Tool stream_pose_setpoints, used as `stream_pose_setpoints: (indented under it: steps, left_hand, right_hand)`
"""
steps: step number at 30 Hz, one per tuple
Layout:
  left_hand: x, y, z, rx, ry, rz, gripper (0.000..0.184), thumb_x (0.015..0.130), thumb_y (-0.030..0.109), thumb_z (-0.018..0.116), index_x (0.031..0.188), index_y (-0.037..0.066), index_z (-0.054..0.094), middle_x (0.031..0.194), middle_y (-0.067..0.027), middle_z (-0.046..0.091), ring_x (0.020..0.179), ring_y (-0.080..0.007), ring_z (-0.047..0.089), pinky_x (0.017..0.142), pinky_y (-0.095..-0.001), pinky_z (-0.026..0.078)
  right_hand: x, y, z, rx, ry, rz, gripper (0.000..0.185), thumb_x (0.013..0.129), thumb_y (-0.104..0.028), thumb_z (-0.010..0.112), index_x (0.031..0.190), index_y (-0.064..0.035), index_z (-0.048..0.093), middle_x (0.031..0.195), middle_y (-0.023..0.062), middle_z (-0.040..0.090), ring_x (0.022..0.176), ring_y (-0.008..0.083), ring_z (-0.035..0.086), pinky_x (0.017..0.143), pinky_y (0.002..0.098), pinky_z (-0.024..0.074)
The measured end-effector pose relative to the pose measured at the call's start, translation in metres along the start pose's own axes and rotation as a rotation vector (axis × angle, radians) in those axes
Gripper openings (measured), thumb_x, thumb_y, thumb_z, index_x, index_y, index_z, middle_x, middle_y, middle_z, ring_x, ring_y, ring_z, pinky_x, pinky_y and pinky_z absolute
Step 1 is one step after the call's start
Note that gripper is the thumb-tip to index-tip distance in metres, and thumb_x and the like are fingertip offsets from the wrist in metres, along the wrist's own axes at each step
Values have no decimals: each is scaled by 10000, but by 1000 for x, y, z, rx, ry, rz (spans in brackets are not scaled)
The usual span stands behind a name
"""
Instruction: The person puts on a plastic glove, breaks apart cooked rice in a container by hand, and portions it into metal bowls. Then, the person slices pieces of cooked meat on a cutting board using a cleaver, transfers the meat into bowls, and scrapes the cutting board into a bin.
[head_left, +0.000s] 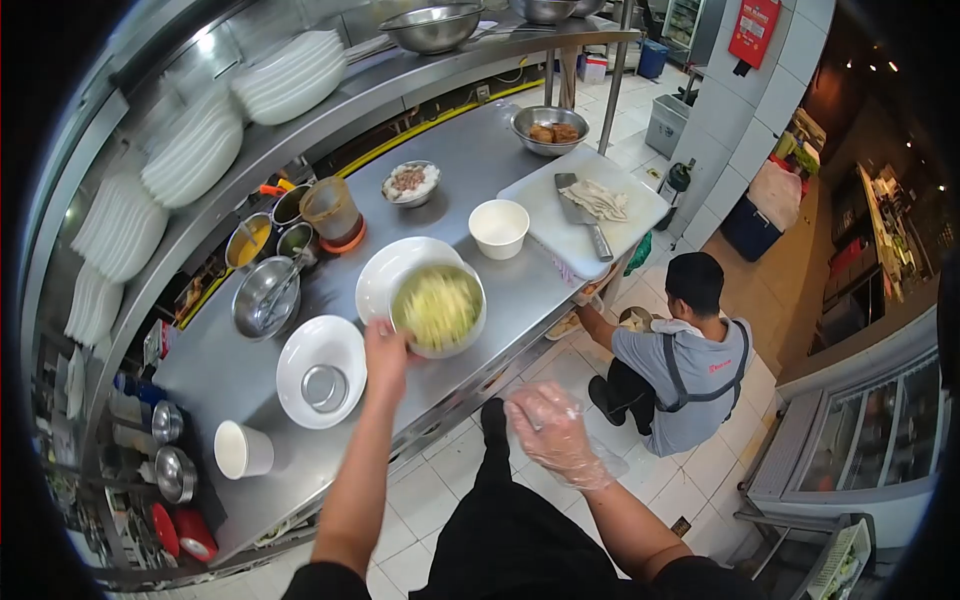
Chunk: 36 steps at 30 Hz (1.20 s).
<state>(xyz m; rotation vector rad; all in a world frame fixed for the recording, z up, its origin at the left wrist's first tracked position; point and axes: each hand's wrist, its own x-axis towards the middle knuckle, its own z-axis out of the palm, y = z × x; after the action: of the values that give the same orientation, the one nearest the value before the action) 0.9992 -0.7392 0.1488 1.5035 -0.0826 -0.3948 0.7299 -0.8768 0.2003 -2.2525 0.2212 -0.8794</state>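
My bare left hand point(387, 352) grips the near-left rim of a bowl of shredded greens point(438, 308). The pale green and yellow shreds are blurred by motion. This bowl overlaps a white bowl point(383, 272) behind it. Off the counter's front edge, my right hand point(550, 430) hangs over the floor in a clear plastic glove. Its fingers are loosely bent, slightly apart, and I see nothing in them. Left of my left hand, a wide white bowl point(300, 385) has a small metal cup point(325, 388) inside.
A knife point(585, 220) and cloth point(600, 199) lie on a white cutting board point(645, 200). Paper tubs point(499, 230), a rice bowl point(411, 184) and a metal bowl with whisk point(266, 298) stand on the counter. A person point(690, 360) crouches right, reaching beneath it. Stacked plates point(290, 75) line the shelf.
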Motion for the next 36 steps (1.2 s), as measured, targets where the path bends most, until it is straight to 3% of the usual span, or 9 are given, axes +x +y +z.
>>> stream_pose_setpoints:
  steps: [13, 16, 18, 22, 28, 30, 32, 34, 36]
  left_hand:
    - [471, -58, 219, -347, -189, -361, 252, 932, -46, 620, 1165, -142, 619, 1089, -253, 703, 966, -349, 739, 866, -491, 707]
    - [474, -85, 206, -244, -122, -354, 294, 936, 146, 786, 1157, -20, 684, 1036, -167, 677, 868, -284, 686, 785, -479, 691]
    - [435, -66, 187, 54, -149, -120, 269, 941, 308, 811, 979, 62, 709, 788, -43, 601, 692, -186, 580, 616, -381, 542]
    - [386, -54, 181, 404, -161, 205, 247, 964, 277, 839, 986, 58, 728, 798, 14, 644, 680, -99, 548, 604, -324, 461]
    - [372, -51, 203, 524, -171, 418, 333, 980, 232, 824, 1151, -19, 690, 1088, -107, 739, 999, -175, 687, 930, -326, 549]
    - [374, -49, 200, 695, -174, 499, 359, 975, 250, 823, 1163, -25, 688, 1095, -106, 737, 976, -190, 689, 920, -332, 550]
    - [385, -57, 189, 952, -163, 635, 472, 946, 375, 820, 1201, -1, 692, 1147, -167, 752, 1077, -310, 714, 994, -432, 539]
    - [327, -30, 197, 1126, -157, 676, 488, 939, 398, 793, 1220, 10, 697, 1188, -226, 735, 1140, -398, 683, 1036, -487, 515]
    - [273, -13, 204, 1036, -95, 750, 432, 935, 296, 800, 1216, -12, 688, 1190, -246, 718, 1141, -431, 664, 1040, -509, 503]
  right_hand:
    - [-57, 194, -4, -194, -538, 953, 321, 1006, -237, 726, 1222, 0, 736, 1095, 220, 788, 995, 317, 759, 883, 446, 583]
    - [-142, 246, 2, 27, -493, 1052, 521, 1011, -242, 712, 1478, -30, 620, 1376, 201, 721, 1233, 314, 700, 1057, 426, 541]
    - [-154, 249, -2, 999, 108, 1483, 746, 1078, -556, 597, 1643, -87, 460, 1579, 111, 588, 1424, 287, 568, 1180, 439, 445]
    - [-73, 189, -65, 1715, 344, 1168, 1051, 1007, -846, 411, 1613, 12, 424, 1574, 267, 532, 1403, 399, 567, 1150, 542, 485]
    - [-72, 177, -120, 1773, 406, 1036, 1062, 1013, -824, 419, 1592, 66, 442, 1520, 309, 582, 1423, 477, 557, 1162, 562, 480]
    - [-94, 156, -154, 1232, 308, 1224, 970, 1058, -750, 454, 1577, 69, 460, 1513, 287, 597, 1411, 448, 578, 1150, 530, 497]
    - [-165, 131, -196, 1066, 304, 1055, 860, 1067, -671, 553, 1571, 21, 477, 1452, 244, 647, 1347, 375, 634, 1098, 500, 526]
    - [-332, 131, -211, 1617, 912, 1162, 716, 1108, -572, 529, 1631, -92, 431, 1424, 222, 670, 1309, 349, 657, 1117, 484, 520]
    - [-457, 136, -221, 1060, 640, 1469, 477, 1024, -439, 606, 1316, -62, 600, 1182, 189, 722, 1113, 336, 707, 981, 493, 567]
